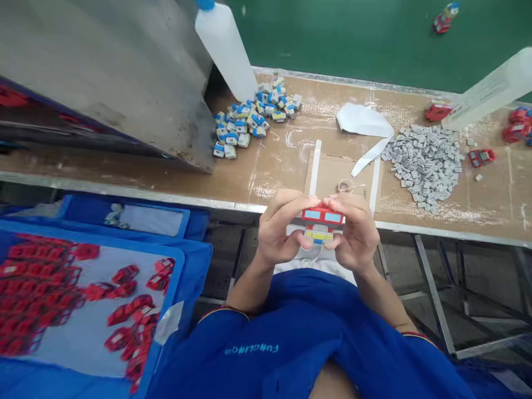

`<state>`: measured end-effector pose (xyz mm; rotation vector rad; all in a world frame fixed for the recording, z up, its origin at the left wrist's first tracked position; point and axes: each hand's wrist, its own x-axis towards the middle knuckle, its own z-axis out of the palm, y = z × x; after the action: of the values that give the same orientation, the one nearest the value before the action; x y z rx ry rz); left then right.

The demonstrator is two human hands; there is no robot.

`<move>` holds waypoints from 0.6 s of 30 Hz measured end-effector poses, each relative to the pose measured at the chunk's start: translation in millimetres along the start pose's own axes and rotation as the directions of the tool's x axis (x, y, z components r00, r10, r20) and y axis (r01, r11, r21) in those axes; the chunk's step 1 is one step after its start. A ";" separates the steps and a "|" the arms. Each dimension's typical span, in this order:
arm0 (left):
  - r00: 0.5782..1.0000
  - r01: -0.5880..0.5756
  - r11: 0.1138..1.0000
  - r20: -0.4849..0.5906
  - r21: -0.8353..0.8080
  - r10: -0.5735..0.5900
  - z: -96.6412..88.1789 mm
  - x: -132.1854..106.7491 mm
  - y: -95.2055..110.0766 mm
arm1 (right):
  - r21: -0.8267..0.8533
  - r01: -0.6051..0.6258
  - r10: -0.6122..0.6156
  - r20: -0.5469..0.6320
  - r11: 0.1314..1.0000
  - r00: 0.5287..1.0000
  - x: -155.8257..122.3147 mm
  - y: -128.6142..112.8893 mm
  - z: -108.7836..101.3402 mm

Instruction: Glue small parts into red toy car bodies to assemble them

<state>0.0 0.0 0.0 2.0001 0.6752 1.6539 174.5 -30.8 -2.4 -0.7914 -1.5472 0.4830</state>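
Between both hands, just in front of the bench edge, is a red toy vehicle body (322, 214) with light-blue windows. A small grey, yellow and blue block (318, 234) sits against its lower side. My left hand (285, 227) grips the left end, fingers over the top and thumb at the block. My right hand (352, 230) holds the right end the same way. Whether the block is joined to the body or only pressed to it, I cannot tell. Behind the hands a small ring-shaped item (344, 186) lies on a cardboard sheet (332, 160).
On the bench (266, 183) lie a pile of blue, yellow and white blocks (245, 124), a pile of small grey pieces (428, 163) and a white strip (363, 119). Two white bottles (226, 50) stand behind. A metal box (137, 72) and a blue tray (83, 338) of red bodies are left.
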 end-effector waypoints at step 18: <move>0.763 0.625 0.701 0.076 -0.344 -0.642 -14.4 -14.1 10.2 | -0.189 -0.164 0.218 0.316 0.968 0.923 7.6 -13.4 2.8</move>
<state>-15.6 -16.3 -1.8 1.2599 0.8907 1.2763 169.1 -33.9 11.9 -1.0317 -1.8495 0.6710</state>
